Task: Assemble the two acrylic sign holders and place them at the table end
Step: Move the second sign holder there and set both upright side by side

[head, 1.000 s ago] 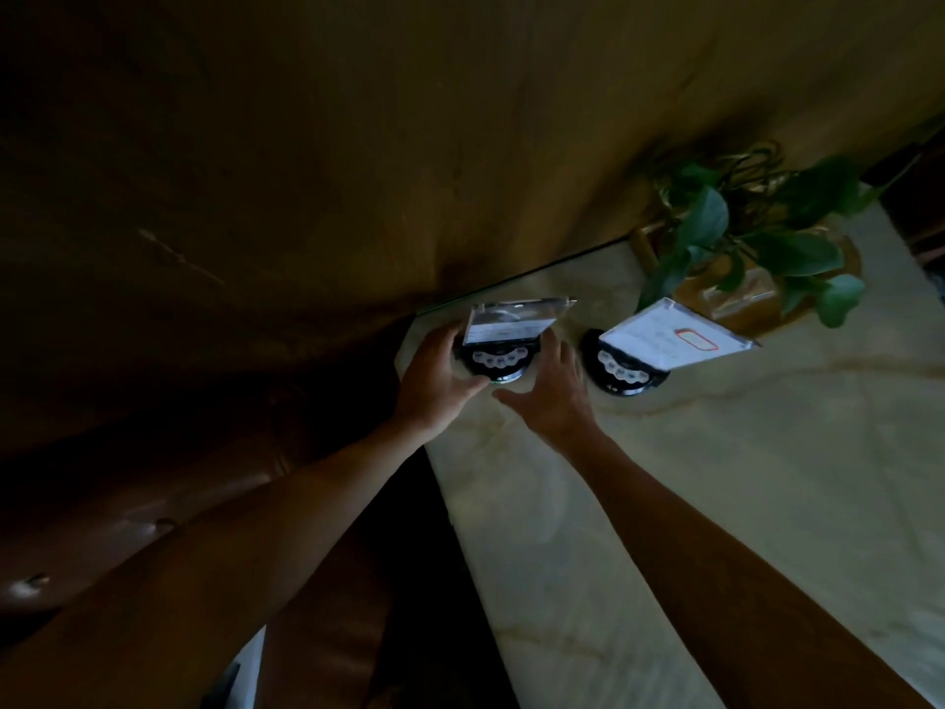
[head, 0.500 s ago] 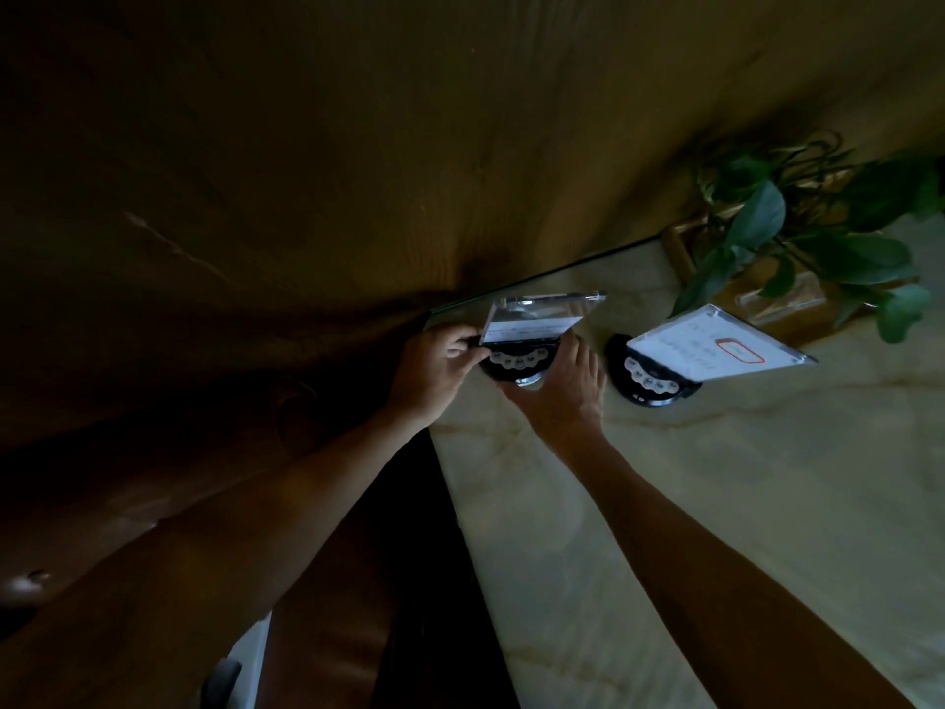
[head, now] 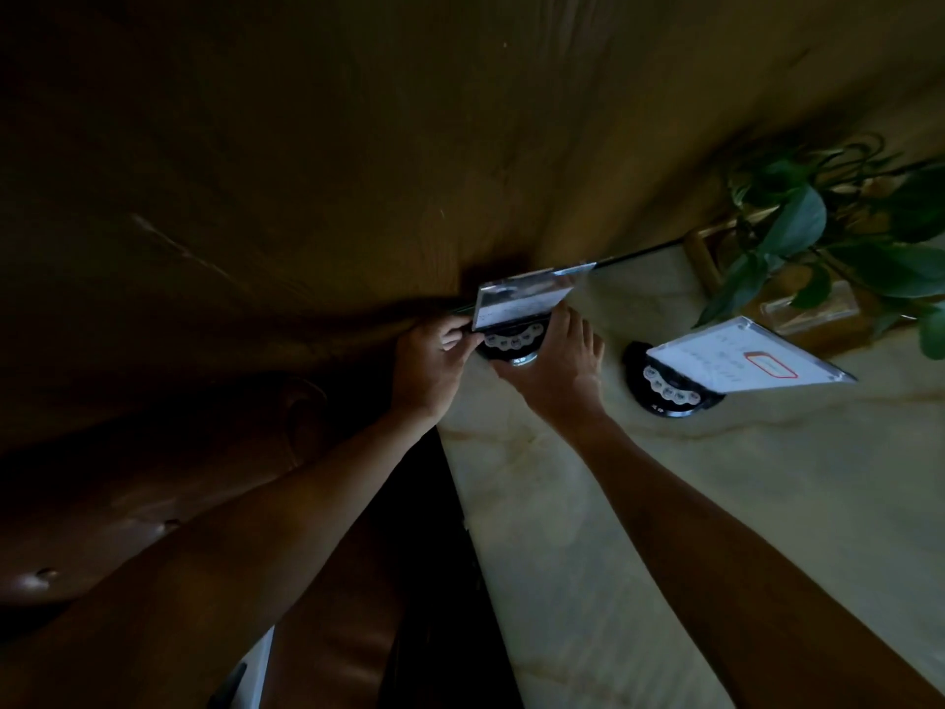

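Observation:
Two acrylic sign holders stand at the far end of the pale marble table point(head: 639, 504), each a clear panel with a paper card on a round black base. The left sign holder point(head: 516, 304) sits at the table's far left corner. My left hand point(head: 432, 358) pinches the panel's lower left corner. My right hand point(head: 555, 368) cups the right side of its black base. The right sign holder point(head: 736, 358), with a red-outlined label on its card, stands alone a little to the right, untouched.
A green leafy plant in a glass vase point(head: 818, 268) stands behind the right sign holder. A wooden wall point(head: 358, 145) closes off the table's far end. A dark brown leather seat point(head: 153, 504) lies left of the table edge.
Both hands have closed in on the left sign holder, the left one moving from its base to the panel's corner, the right one coming against the base. The view shifted left.

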